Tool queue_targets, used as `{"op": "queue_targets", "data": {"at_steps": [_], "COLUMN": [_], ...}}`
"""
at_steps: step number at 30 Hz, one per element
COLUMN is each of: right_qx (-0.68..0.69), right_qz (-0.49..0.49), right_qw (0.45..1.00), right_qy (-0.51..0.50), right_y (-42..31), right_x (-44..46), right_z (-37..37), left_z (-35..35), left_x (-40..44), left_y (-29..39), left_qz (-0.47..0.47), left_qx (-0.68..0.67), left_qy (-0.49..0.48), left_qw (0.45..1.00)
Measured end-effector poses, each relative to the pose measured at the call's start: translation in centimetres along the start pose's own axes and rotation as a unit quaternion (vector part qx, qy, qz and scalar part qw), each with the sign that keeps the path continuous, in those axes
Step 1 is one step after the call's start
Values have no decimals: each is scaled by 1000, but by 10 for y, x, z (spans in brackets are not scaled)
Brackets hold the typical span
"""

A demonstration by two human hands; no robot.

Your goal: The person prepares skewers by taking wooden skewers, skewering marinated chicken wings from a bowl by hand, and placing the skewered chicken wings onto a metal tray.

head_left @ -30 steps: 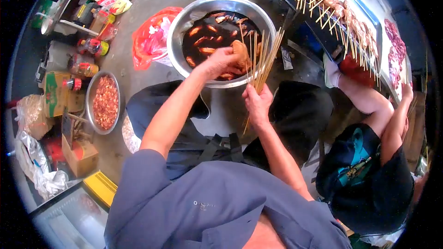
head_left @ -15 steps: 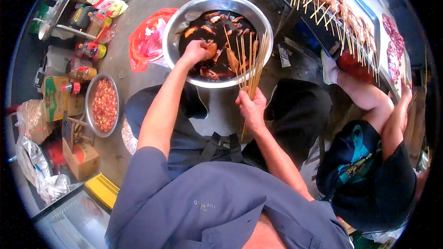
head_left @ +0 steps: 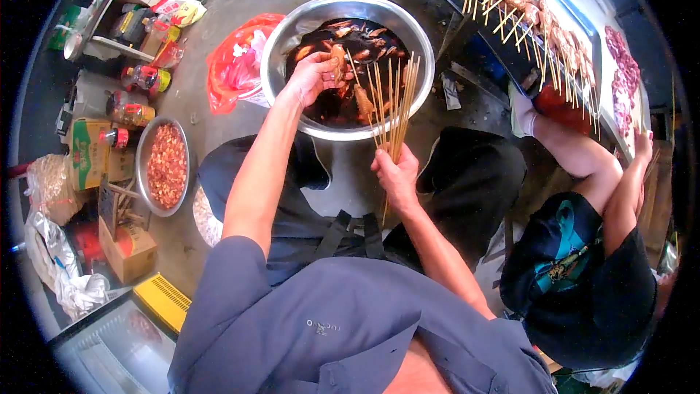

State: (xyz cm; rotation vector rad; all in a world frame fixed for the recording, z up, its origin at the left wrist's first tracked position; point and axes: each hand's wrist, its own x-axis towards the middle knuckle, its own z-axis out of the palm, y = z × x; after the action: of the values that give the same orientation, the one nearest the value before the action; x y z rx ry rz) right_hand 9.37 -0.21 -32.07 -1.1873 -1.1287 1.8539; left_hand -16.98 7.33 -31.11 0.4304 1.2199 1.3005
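A wide metal basin point(head_left: 273, 44) of dark liquid stands in front of my knees, with several brownish wing-like meat pieces point(head_left: 375, 31) in it. Over its left half, my left hand point(head_left: 313, 76) pinches a chicken wing point(head_left: 338, 63) between thumb and fingers. My right hand point(head_left: 396, 174) is closed around a bundle of bamboo skewers point(head_left: 399, 106), whose upper ends fan out over the basin's near right side. Another wing piece point(head_left: 363, 103) appears to be on one skewer at the bundle's left. The tip of a skewer points close to the held wing.
A red plastic bag point(head_left: 237, 66) is left of the basin. Further left sit a metal bowl of reddish chunks point(head_left: 166, 164), bottles point(head_left: 146, 79) and cardboard boxes point(head_left: 135, 252). Rows of skewered meat point(head_left: 539, 18) lie on a tray at right, beside a seated person point(head_left: 583, 270) near sliced meat point(head_left: 622, 76).
My left hand has lifted the wing up from the liquid and turned, showing its fingers. The skewers in my right hand have tilted slightly left.
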Motion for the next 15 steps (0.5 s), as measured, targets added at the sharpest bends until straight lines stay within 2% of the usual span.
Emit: {"op": "queue_targets", "data": {"at_steps": [3,5,9,13,15], "right_qx": [7,15,-6,-16,-20], "right_qz": [-1,1,19,26,32], "right_qw": [1000,1000,999,999,998], "right_qy": [-18,-27,-31,-44,-45], "right_y": [4,3,1,-2,-2], "right_x": [0,-1,-2,-4,-3], "right_z": [1,2,3,2,1], "left_z": [1,-1,-7,-9,-9], "left_x": [2,7,13,14,15], "left_y": [-3,-6,-7,-3,-2], "left_qz": [9,32,27,37,54], "left_qx": [-7,-99,-154,-177,-186], "left_qy": [23,4,0,-11,14], "left_qw": [1000,995,988,984,981]}}
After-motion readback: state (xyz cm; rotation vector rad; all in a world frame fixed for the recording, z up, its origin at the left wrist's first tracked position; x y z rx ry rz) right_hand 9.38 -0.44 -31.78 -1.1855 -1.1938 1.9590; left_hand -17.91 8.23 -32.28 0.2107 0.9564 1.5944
